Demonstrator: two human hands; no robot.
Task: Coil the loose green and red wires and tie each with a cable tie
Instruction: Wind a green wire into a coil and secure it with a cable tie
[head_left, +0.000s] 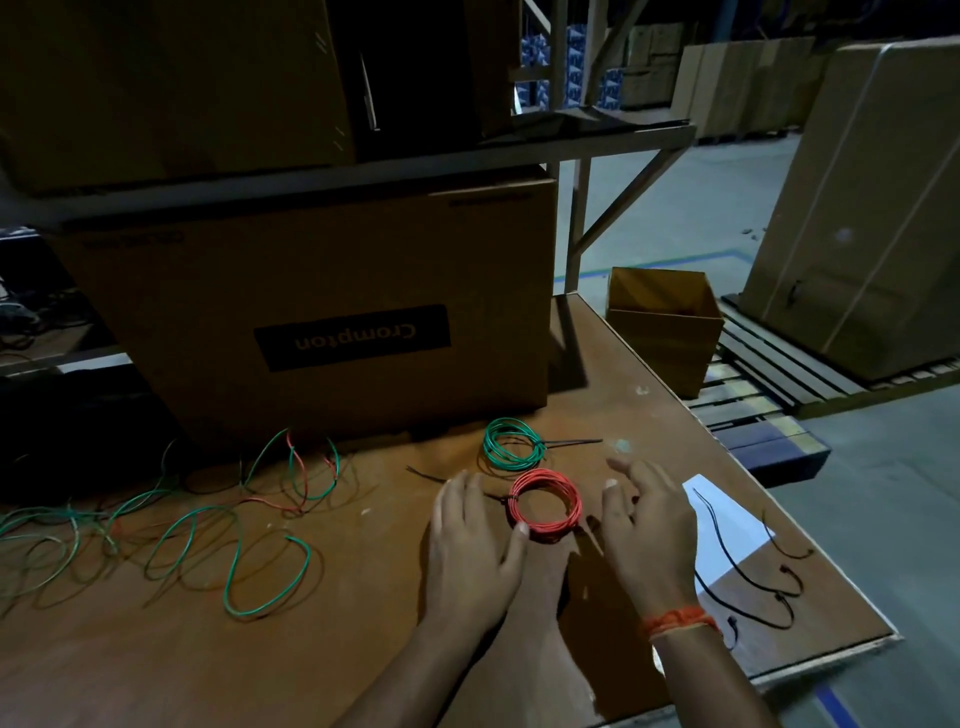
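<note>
The red coil (544, 505) lies flat between my hands — left hand (475, 551) open, thumb touching its near edge; right hand (647, 530) open, holding nothing — loose wires (171, 525) well to my left

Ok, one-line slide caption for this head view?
Both open hands, left hand and right hand, flank a red coil near a tied green coil; loose wires remain.

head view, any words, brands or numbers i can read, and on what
"Crompton", upside down on the dark label of the big cardboard box on the table.
Small dark print at that box's top corners: too blurred to read.
Blue and white boxes on the far shelf: too small to read.
</note>
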